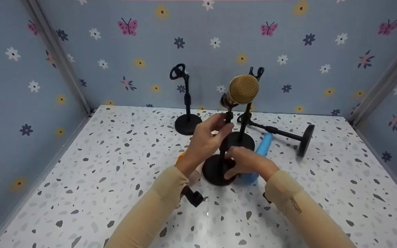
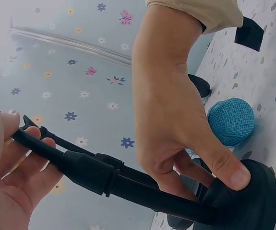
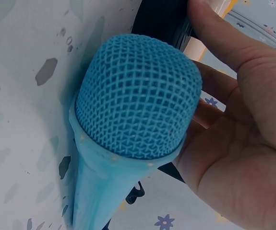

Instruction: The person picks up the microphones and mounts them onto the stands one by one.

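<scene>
A gold microphone (image 1: 243, 90) sits at the top of a black microphone stand (image 2: 152, 197), its mesh head tilted toward me. My left hand (image 1: 206, 140) pinches the upper stem just below the microphone. Lower down, my right hand (image 1: 250, 161) grips the round base, thumb on its top, as the left wrist view shows. Beside the right hand a blue microphone (image 3: 138, 98) lies on the table, its mesh head close to the palm in the right wrist view. A peach and orange item (image 1: 194, 176) is mostly hidden by my left wrist.
Another black stand (image 1: 188, 124) stands upright at the back left, its clip bare. A second upright stand (image 1: 248, 139) is just behind my hands. To the right, a third stand (image 1: 284, 133) lies on its side. Patterned walls (image 1: 198, 41) enclose the speckled table (image 1: 115, 155).
</scene>
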The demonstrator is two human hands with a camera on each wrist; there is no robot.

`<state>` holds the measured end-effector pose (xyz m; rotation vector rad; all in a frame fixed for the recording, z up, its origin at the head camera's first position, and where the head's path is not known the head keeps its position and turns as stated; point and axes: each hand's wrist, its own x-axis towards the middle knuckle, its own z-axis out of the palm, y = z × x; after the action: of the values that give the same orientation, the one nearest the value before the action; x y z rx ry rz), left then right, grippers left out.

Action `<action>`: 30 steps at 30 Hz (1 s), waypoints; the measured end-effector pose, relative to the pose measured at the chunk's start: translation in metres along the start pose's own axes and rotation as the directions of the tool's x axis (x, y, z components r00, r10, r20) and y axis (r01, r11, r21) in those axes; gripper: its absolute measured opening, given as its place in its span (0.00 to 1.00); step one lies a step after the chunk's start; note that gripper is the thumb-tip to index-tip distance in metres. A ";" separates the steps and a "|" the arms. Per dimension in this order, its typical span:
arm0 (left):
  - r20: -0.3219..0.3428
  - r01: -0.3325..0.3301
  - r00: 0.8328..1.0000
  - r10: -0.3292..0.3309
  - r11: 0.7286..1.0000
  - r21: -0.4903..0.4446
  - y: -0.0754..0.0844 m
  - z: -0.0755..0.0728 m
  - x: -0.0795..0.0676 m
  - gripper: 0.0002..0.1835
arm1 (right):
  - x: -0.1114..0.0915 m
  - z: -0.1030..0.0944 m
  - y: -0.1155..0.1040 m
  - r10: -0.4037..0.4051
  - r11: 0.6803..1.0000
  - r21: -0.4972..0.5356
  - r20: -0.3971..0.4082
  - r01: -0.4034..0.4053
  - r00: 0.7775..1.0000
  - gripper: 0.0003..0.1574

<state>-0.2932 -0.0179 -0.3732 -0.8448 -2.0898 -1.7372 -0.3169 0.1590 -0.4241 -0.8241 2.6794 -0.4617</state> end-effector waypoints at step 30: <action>0.048 0.015 0.999 -0.016 0.999 0.029 -0.003 0.002 0.001 0.09 | -0.004 0.001 -0.003 0.084 0.996 -0.006 0.025 -0.084 0.996 0.37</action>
<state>-0.2953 -0.0160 -0.3760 -0.8734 -2.1526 -1.7066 -0.3116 0.1592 -0.4232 -0.7104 2.6809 -0.4221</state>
